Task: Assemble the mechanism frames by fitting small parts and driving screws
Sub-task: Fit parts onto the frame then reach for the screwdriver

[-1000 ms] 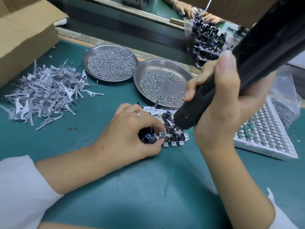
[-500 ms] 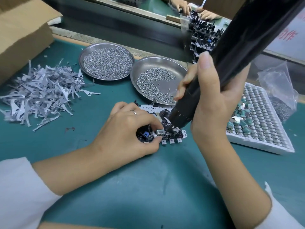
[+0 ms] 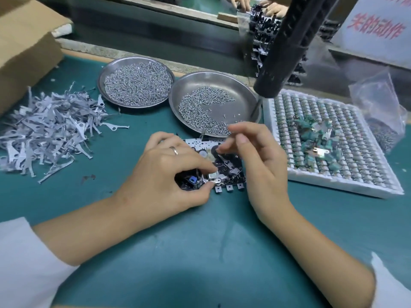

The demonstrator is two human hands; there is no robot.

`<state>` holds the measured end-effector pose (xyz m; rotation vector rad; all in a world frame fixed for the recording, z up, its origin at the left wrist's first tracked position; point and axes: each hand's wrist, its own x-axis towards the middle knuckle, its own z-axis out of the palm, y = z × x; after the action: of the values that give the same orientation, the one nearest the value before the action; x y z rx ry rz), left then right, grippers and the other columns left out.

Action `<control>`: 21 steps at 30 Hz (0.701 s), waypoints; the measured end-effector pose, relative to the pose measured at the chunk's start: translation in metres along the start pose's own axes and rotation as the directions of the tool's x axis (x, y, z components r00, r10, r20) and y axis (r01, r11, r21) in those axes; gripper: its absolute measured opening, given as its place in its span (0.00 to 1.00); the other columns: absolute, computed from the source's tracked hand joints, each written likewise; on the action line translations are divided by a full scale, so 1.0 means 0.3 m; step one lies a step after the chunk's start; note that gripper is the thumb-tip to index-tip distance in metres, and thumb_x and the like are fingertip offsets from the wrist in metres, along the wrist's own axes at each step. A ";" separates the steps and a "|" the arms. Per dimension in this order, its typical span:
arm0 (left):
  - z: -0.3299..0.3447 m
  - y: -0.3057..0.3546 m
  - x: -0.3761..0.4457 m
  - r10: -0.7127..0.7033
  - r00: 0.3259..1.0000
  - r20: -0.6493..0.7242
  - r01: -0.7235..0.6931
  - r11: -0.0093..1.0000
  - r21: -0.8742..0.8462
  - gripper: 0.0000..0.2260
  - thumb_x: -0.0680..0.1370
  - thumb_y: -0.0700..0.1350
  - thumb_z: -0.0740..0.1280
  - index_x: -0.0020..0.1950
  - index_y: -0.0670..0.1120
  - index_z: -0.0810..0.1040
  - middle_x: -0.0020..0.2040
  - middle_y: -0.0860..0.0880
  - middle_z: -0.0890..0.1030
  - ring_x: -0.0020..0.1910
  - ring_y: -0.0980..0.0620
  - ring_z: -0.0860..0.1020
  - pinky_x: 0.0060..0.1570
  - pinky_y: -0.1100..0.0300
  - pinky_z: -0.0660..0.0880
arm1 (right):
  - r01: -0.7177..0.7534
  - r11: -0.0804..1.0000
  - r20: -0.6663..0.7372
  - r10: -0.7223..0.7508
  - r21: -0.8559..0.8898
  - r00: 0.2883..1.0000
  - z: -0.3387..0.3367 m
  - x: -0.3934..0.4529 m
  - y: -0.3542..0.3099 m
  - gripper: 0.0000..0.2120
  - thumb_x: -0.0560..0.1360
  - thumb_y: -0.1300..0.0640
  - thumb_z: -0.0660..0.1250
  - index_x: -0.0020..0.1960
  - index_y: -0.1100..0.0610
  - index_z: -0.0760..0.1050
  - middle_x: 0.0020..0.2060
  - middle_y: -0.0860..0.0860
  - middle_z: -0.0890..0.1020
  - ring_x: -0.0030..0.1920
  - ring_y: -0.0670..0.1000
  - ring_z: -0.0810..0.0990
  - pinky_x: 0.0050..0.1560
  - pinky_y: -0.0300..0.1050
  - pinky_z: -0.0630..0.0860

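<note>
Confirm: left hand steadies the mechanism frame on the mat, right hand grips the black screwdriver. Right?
Not quite. The head view shows the right hand holding no tool; the black screwdriver hangs free above the tray. The left hand does steady the mechanism frame on the mat.

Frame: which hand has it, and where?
The left hand pinches the frame at its near-left corner, thumb on the front edge. The right hand hovers over it, fingers loosely curled, apparently empty.
</note>
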<state>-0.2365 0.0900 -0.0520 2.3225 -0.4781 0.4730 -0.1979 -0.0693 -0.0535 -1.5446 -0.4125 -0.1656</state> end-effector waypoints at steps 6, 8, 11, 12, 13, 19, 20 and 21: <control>0.006 0.013 -0.004 -0.031 0.999 -0.036 0.032 0.999 0.028 0.08 0.64 0.47 0.75 0.42 0.51 0.85 0.38 0.57 0.82 0.40 0.55 0.76 0.61 0.48 0.66 | -0.114 0.993 0.143 0.106 0.043 0.984 -0.009 0.013 0.012 0.10 0.78 0.66 0.57 0.50 0.57 0.76 0.35 0.51 0.78 0.41 0.48 0.78 0.50 0.42 0.76; 0.012 0.022 -0.009 -0.062 0.995 -0.075 0.065 0.997 0.030 0.07 0.64 0.47 0.75 0.41 0.51 0.85 0.37 0.58 0.81 0.39 0.55 0.77 0.62 0.48 0.66 | -0.121 0.992 0.169 0.115 0.022 0.979 -0.007 0.012 0.013 0.11 0.79 0.69 0.57 0.50 0.58 0.76 0.35 0.52 0.78 0.40 0.48 0.78 0.48 0.40 0.76; 0.014 0.029 -0.013 -0.096 0.990 -0.101 0.095 0.995 -0.009 0.07 0.63 0.47 0.75 0.41 0.53 0.84 0.38 0.60 0.80 0.39 0.57 0.77 0.62 0.49 0.65 | -0.132 0.991 0.188 0.128 0.010 0.974 -0.011 0.010 0.014 0.11 0.79 0.69 0.57 0.50 0.58 0.76 0.35 0.52 0.78 0.39 0.48 0.78 0.48 0.40 0.75; 0.015 0.029 -0.014 -0.100 0.990 -0.101 0.098 0.995 -0.020 0.07 0.63 0.47 0.75 0.41 0.53 0.84 0.38 0.60 0.80 0.40 0.56 0.78 0.62 0.49 0.65 | -0.134 0.991 0.191 0.131 0.003 0.973 -0.012 0.010 0.013 0.11 0.79 0.69 0.57 0.50 0.58 0.76 0.35 0.51 0.78 0.40 0.48 0.78 0.48 0.41 0.76; 0.016 0.029 -0.014 -0.099 0.990 -0.099 0.097 0.995 -0.026 0.07 0.64 0.47 0.75 0.41 0.52 0.84 0.38 0.60 0.81 0.40 0.56 0.78 0.62 0.48 0.66 | -0.135 0.991 0.193 0.133 -0.004 0.972 -0.013 0.010 0.012 0.11 0.78 0.69 0.57 0.50 0.58 0.76 0.35 0.51 0.78 0.40 0.48 0.78 0.48 0.41 0.76; 0.007 0.014 -0.003 -0.027 1.000 -0.015 0.026 0.994 -0.103 0.07 0.66 0.45 0.75 0.43 0.49 0.85 0.36 0.57 0.82 0.38 0.53 0.77 0.56 0.48 0.68 | -0.148 0.989 0.194 0.149 -0.018 0.970 -0.008 0.007 0.008 0.13 0.78 0.71 0.56 0.48 0.57 0.76 0.34 0.50 0.78 0.38 0.47 0.77 0.45 0.39 0.75; 0.003 0.011 0.001 -0.015 1.000 0.005 0.016 0.992 -0.125 0.07 0.67 0.45 0.75 0.44 0.48 0.85 0.38 0.58 0.82 0.38 0.54 0.77 0.54 0.48 0.68 | -0.152 0.988 0.197 0.151 -0.015 0.969 -0.008 0.007 0.007 0.13 0.78 0.71 0.56 0.48 0.58 0.76 0.34 0.50 0.78 0.38 0.47 0.77 0.45 0.39 0.75; 0.001 0.008 0.002 -0.006 1.000 0.017 0.008 0.990 -0.138 0.07 0.67 0.45 0.75 0.44 0.48 0.85 0.38 0.58 0.82 0.39 0.54 0.77 0.53 0.48 0.68 | -0.154 0.988 0.199 0.153 -0.013 0.968 -0.008 0.007 0.006 0.13 0.78 0.71 0.56 0.48 0.58 0.76 0.34 0.50 0.78 0.38 0.46 0.77 0.45 0.39 0.75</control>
<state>-0.2369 0.0879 -0.0505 2.1959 -0.4942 0.4051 -0.1949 -0.0713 -0.0543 -1.5897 -0.4479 0.1113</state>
